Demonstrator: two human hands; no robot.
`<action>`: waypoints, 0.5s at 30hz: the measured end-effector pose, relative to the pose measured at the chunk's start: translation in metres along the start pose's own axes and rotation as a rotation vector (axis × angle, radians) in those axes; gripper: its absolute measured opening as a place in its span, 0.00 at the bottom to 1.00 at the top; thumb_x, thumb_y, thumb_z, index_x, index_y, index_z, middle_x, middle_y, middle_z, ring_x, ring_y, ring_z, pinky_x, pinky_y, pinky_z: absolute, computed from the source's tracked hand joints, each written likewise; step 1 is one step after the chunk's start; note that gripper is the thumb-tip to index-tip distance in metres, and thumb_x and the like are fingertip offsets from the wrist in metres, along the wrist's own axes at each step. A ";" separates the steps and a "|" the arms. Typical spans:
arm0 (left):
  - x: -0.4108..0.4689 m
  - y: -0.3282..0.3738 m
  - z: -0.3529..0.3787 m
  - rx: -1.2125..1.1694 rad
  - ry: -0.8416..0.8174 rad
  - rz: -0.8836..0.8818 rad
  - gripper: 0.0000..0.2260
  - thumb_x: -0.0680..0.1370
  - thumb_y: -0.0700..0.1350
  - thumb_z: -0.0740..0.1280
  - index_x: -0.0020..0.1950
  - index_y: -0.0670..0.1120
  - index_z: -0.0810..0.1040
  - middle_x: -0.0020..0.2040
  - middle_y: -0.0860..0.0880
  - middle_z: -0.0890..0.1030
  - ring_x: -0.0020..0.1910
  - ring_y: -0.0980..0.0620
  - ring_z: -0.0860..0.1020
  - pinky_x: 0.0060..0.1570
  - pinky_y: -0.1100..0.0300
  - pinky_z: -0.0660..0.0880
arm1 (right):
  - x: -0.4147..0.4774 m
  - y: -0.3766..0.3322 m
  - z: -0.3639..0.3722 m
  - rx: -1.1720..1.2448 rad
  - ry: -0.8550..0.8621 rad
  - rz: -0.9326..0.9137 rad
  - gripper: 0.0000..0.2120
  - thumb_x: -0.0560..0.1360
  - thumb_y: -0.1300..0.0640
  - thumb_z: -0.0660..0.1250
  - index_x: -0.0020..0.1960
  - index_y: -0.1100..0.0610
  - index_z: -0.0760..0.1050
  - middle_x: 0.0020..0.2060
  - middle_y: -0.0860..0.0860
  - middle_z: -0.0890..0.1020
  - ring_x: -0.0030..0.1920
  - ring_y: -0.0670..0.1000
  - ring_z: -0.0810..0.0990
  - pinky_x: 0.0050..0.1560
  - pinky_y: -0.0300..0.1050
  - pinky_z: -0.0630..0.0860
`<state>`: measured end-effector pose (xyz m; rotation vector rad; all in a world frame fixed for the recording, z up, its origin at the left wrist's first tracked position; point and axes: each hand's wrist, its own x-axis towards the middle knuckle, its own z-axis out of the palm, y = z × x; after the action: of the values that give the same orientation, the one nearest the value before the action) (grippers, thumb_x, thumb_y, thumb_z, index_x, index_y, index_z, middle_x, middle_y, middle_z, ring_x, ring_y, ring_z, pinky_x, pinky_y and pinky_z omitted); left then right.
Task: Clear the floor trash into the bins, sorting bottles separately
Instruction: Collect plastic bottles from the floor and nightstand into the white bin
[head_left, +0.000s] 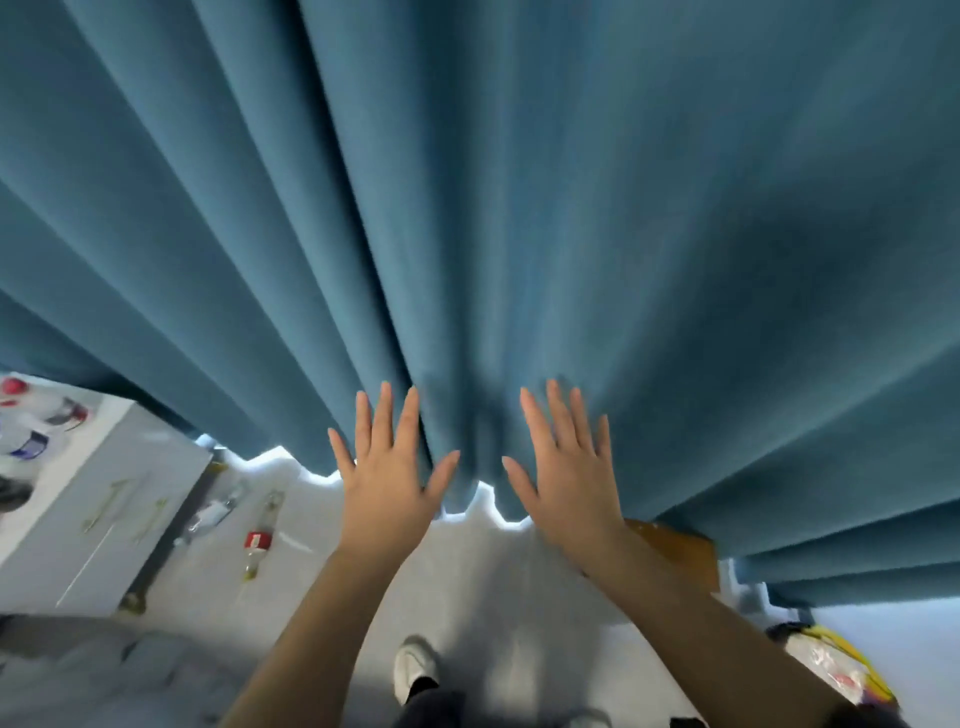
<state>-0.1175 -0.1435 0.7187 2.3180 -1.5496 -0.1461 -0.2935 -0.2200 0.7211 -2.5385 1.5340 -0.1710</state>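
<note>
Head view: we hold our left hand (387, 475) and right hand (563, 470) flat, fingers spread wide and empty, before the pleated teal fabric curtain (519, 208). On the pale floor (467, 582), a clear red-labelled plastic bottle (258, 538) lies beside the white cabinet (98, 499).

A single wide-angle camera, worn on the person's head, looked forward and steeply down from standing height. It faced a blue curtain (519, 208) at close range, the folds filling most of the frame and bowing outward with the lens. Both arms reached out from the bottom edge, the left hand (387, 480) and right hand (563, 475) spread out before the cloth near the centre. Below them the view dropped to the pale floor (467, 587) and one white shoe (413, 667). A white cabinet (93, 499) leaned in at the left edge.
</note>
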 end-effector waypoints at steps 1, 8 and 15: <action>0.002 -0.025 -0.008 0.004 0.010 -0.033 0.35 0.75 0.66 0.49 0.77 0.49 0.57 0.78 0.46 0.55 0.77 0.45 0.48 0.71 0.36 0.47 | 0.010 -0.024 0.007 0.002 -0.006 -0.041 0.33 0.75 0.39 0.52 0.76 0.51 0.54 0.75 0.57 0.62 0.74 0.62 0.60 0.67 0.66 0.62; -0.008 -0.180 -0.059 0.060 0.082 -0.306 0.35 0.75 0.67 0.47 0.77 0.50 0.56 0.78 0.46 0.53 0.78 0.45 0.45 0.71 0.38 0.46 | 0.068 -0.178 0.043 0.004 -0.085 -0.294 0.32 0.74 0.40 0.53 0.75 0.50 0.54 0.74 0.56 0.63 0.73 0.61 0.62 0.67 0.65 0.63; -0.030 -0.276 -0.078 0.054 0.124 -0.601 0.35 0.74 0.66 0.49 0.77 0.49 0.57 0.78 0.45 0.53 0.77 0.43 0.45 0.71 0.36 0.46 | 0.108 -0.279 0.083 -0.050 -0.172 -0.538 0.35 0.73 0.43 0.64 0.75 0.50 0.54 0.74 0.56 0.63 0.73 0.61 0.62 0.68 0.64 0.64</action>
<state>0.1338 -0.0041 0.6943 2.7068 -0.7697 -0.1028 0.0137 -0.1810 0.6980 -2.8577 0.7799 0.0214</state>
